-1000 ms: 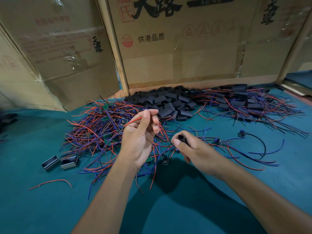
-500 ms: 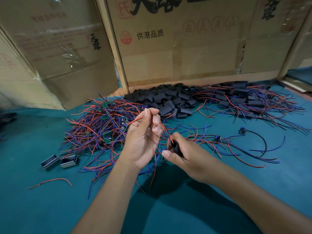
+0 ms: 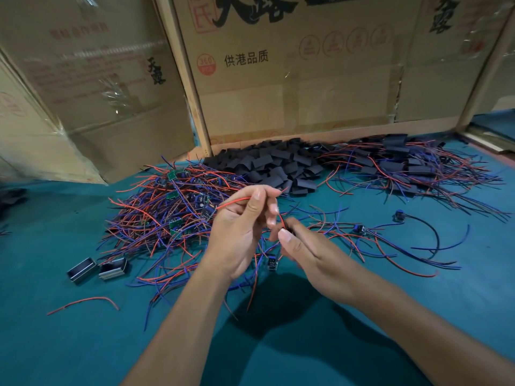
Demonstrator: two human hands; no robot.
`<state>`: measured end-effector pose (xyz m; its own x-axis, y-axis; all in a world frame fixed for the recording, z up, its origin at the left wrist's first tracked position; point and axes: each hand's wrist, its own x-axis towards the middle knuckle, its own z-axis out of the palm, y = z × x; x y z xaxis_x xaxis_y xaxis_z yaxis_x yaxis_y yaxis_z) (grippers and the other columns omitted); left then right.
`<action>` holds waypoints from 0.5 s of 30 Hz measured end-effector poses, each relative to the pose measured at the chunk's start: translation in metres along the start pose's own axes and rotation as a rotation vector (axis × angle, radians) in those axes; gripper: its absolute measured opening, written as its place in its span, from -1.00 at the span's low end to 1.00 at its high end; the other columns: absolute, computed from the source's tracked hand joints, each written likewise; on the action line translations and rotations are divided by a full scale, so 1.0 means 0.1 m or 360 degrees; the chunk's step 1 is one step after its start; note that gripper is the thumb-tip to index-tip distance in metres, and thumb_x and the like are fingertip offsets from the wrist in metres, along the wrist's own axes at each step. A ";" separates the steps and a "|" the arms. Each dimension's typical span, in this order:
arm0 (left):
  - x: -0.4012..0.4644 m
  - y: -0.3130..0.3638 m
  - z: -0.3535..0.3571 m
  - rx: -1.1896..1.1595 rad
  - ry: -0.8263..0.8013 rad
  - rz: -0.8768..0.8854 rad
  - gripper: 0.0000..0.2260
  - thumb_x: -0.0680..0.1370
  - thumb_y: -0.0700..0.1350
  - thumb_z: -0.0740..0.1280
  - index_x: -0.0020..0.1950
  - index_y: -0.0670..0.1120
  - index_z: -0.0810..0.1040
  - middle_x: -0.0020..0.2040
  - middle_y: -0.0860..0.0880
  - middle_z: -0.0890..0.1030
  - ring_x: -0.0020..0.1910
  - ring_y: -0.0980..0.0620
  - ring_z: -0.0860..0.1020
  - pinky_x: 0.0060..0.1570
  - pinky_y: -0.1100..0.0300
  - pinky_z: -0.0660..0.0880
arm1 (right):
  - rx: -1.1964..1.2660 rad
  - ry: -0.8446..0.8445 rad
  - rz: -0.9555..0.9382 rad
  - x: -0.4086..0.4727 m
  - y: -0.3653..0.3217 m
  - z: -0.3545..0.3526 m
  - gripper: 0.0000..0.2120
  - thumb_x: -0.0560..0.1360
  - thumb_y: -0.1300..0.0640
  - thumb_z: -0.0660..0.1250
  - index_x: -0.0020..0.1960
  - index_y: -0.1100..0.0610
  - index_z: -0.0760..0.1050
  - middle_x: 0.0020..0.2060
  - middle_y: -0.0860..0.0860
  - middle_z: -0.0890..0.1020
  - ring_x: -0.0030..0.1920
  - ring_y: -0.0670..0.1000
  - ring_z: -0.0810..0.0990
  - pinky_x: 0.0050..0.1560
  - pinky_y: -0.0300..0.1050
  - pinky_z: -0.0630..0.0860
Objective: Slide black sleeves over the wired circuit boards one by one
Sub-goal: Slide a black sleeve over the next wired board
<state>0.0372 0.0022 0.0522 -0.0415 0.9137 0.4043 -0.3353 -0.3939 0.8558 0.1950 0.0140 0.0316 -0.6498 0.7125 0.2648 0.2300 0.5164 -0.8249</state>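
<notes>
My left hand (image 3: 239, 232) pinches the red and blue wires (image 3: 237, 201) of one board, raised above the table. My right hand (image 3: 303, 246) grips a black sleeve (image 3: 288, 229), mostly hidden in its fingers, right against the left fingertips where the red wire runs down into it. A small board (image 3: 272, 261) dangles below both hands. A big tangle of wired circuit boards (image 3: 172, 215) lies left of my hands. Loose black sleeves (image 3: 276, 168) are heaped behind them.
A pile of sleeved boards (image 3: 404, 168) with wires lies at the back right. Two small metal housings (image 3: 97, 270) and a loose red wire (image 3: 83, 302) lie at the left on the green table (image 3: 278, 344). Cardboard boxes (image 3: 306, 79) wall off the back.
My right hand has moved left and up with the black sleeve until it meets my left fingertips. My left hand keeps holding the wires in nearly the same spot.
</notes>
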 end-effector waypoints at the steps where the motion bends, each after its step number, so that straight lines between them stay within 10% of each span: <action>1: 0.00 -0.02 0.01 0.0074 -0.0020 0.0010 -0.79 0.60 -0.10 0.25 -0.02 -0.13 0.67 -0.27 -0.04 0.54 -0.35 0.06 0.43 -0.29 0.22 0.44 | -0.0004 0.0011 0.0026 0.01 0.01 -0.01 -0.57 0.57 -0.27 -0.02 0.07 0.05 0.38 -0.26 0.09 0.42 -0.24 0.06 0.37 -0.11 0.11 0.38; 10: -0.01 -0.15 0.02 0.0797 -0.0137 -0.0156 -0.59 0.67 0.07 0.01 0.24 0.09 0.64 0.41 0.16 0.48 0.33 0.04 0.44 0.37 -0.20 0.27 | -0.0497 0.0152 0.0061 0.07 0.13 -0.06 -0.75 0.57 -0.23 0.15 -0.17 -0.10 0.33 -0.40 -0.09 0.49 -0.32 -0.12 0.43 -0.29 -0.25 0.33; 15: -0.01 -0.14 -0.02 0.0732 -0.0188 -0.0267 -0.56 0.63 0.01 0.01 0.25 0.03 0.65 0.46 0.20 0.42 0.42 -0.01 0.38 0.36 -0.26 0.23 | -0.0477 0.0192 0.0181 0.08 0.13 -0.09 -0.66 0.57 -0.25 0.12 -0.12 0.01 0.38 -0.31 -0.01 0.59 -0.27 0.02 0.51 -0.18 0.04 0.46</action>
<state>0.0397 0.0069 0.0391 0.0930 0.9612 0.2597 0.1227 -0.2699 0.9550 0.1992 0.0302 0.0271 -0.5215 0.8153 0.2518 0.5102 0.5345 -0.6738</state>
